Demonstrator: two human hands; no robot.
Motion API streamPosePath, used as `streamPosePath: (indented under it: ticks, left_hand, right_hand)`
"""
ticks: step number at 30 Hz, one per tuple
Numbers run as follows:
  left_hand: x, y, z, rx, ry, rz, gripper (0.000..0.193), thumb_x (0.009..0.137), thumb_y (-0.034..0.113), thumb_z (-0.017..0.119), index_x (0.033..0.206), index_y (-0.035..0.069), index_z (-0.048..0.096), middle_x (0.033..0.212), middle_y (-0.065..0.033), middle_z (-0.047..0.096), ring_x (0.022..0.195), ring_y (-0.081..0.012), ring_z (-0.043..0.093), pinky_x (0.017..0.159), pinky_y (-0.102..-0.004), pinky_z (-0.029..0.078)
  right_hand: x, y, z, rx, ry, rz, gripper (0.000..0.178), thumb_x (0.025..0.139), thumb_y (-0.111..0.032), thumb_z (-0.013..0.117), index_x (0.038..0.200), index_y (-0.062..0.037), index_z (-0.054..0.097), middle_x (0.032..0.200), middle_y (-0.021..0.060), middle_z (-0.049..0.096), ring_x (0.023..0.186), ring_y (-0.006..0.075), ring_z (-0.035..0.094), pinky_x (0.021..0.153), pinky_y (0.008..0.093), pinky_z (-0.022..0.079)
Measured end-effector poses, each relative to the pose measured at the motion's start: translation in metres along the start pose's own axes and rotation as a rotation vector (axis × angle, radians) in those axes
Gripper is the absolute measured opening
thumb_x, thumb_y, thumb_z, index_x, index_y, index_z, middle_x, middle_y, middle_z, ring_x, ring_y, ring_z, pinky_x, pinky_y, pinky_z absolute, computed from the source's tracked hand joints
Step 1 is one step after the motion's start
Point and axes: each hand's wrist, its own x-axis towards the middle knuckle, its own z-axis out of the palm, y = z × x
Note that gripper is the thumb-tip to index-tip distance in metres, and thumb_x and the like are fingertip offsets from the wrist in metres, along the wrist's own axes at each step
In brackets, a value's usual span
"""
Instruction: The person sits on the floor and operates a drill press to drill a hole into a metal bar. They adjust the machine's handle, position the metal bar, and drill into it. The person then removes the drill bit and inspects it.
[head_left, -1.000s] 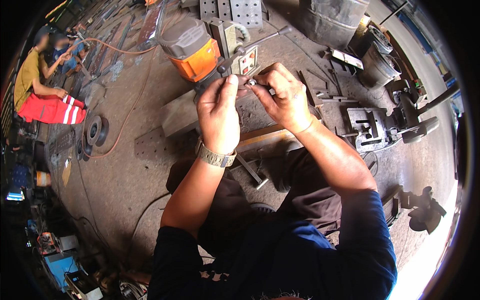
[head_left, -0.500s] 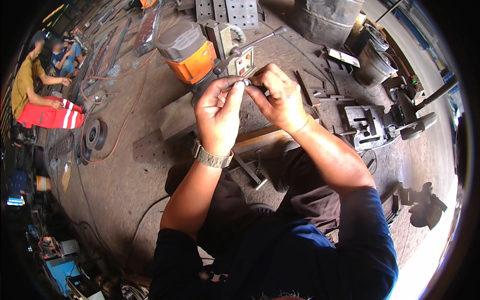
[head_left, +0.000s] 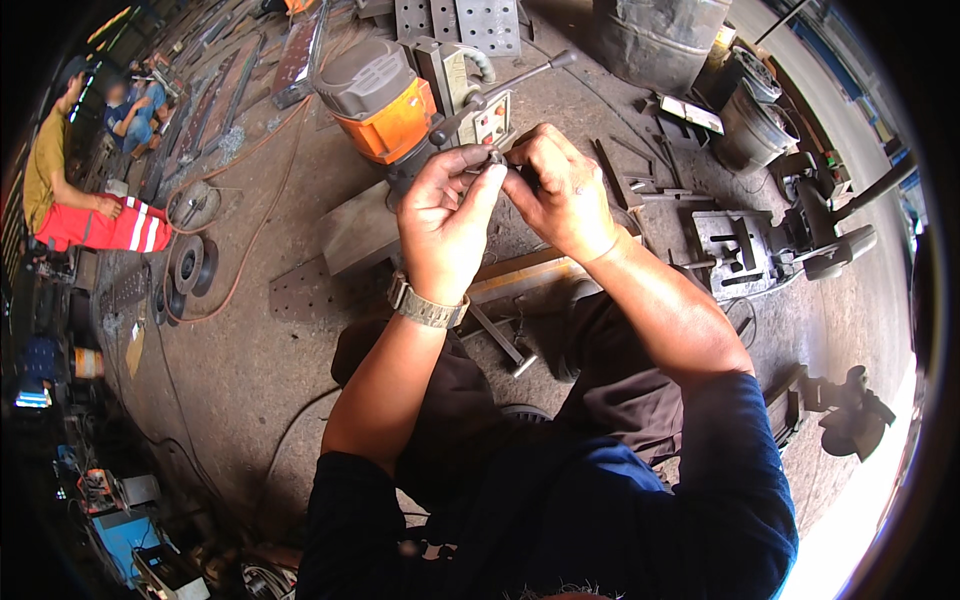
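Observation:
My left hand (head_left: 445,225) is raised in front of me, thumb and index finger pinched on a small metal piece (head_left: 495,158). Against the other side of that piece, the fingertips of my right hand (head_left: 562,195) are pressed together, its other fingers curled in. The piece is too small and too covered by fingertips to name its kind. Just beyond my hands stands an orange and dark grey magnetic drill (head_left: 385,115) with long feed handles (head_left: 525,80). A watch (head_left: 428,305) is on my left wrist.
A yellowish metal beam (head_left: 530,278) lies below my hands, by a T-shaped metal tool (head_left: 510,350). A drill-press-like machine (head_left: 735,250) stands right; metal drums (head_left: 660,40) are behind. Hoses and cables cross the left floor. Two people (head_left: 60,180) sit at far left.
Both hands have shifted very slightly, and the metal piece shows darker between the fingertips. The seated person in the yellow-brown shirt has lowered an outstretched arm.

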Motion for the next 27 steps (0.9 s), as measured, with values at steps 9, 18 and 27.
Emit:
streamPosePath:
  ticks: [9,18,27]
  left_hand:
    - [0.0,0.002,-0.003,0.224,0.03,0.148,0.018,0.095,-0.004,0.069,0.113,-0.002,0.069,0.105,-0.0057,0.072,0.091,-0.0091,0.067,0.083,-0.025,0.055]
    - [0.006,0.016,-0.018,0.257,0.034,0.097,0.016,0.097,-0.001,0.068,0.113,-0.003,0.073,0.103,-0.0054,0.074,0.091,-0.0077,0.067,0.082,-0.0245,0.055]
    - [0.01,0.017,-0.032,0.547,0.008,0.284,0.014,0.094,0.001,0.069,0.107,0.0,0.074,0.096,-0.0095,0.074,0.083,-0.0151,0.069,0.076,-0.0285,0.055]
  right_hand:
    - [0.0,-0.012,-0.002,0.097,-0.038,0.161,0.025,0.086,-0.017,0.081,0.098,-0.0038,0.062,0.091,0.0142,0.068,0.078,0.0353,0.07,0.065,0.0409,0.057]
    - [-0.004,-0.01,-0.004,0.246,-0.242,0.308,0.022,0.093,-0.021,0.075,0.106,-0.0035,0.071,0.088,0.0173,0.071,0.079,0.0344,0.073,0.069,0.0398,0.056]
    - [-0.007,-0.01,-0.003,0.239,-0.212,0.235,0.022,0.09,-0.021,0.078,0.101,-0.0026,0.071,0.085,0.0132,0.071,0.073,0.0302,0.071,0.066,0.0376,0.056]
